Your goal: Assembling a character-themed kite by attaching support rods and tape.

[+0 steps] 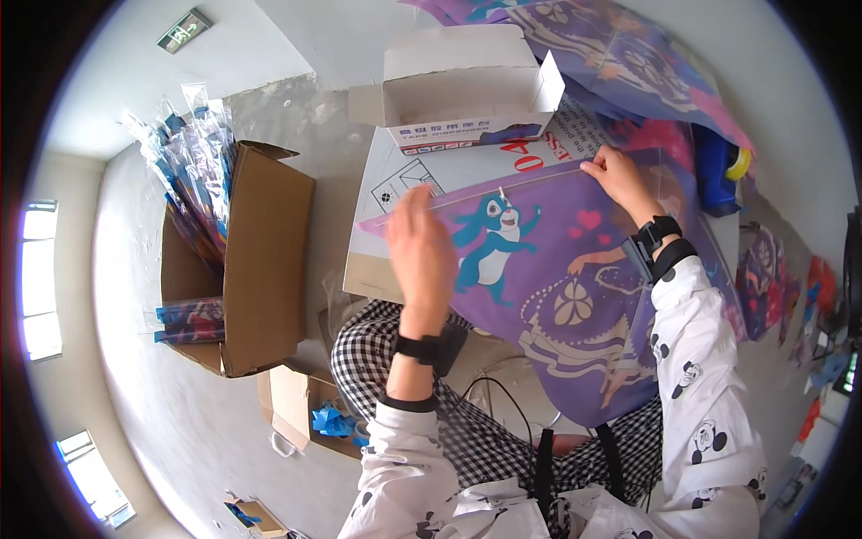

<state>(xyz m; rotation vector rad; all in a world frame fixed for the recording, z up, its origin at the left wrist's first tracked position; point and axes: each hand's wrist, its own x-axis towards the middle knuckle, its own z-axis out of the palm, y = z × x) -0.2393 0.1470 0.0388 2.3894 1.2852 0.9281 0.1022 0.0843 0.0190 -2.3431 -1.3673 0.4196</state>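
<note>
fingers of the right hand (621, 184) pinch the top edge of the purple sheet (548, 278), which lies across a carton (382, 184) and hides part of the lap (373, 350). this looks like straightening that edge; the next move calls for a steady left hold. the left hand (419, 256) is blurred, its grip unclear.

Below the large brown carton (271, 260) sits a smaller open box (285, 402) holding blue scraps (330, 420); left, bright windows (40, 283); above it, a green-lit sign (184, 30).
</note>
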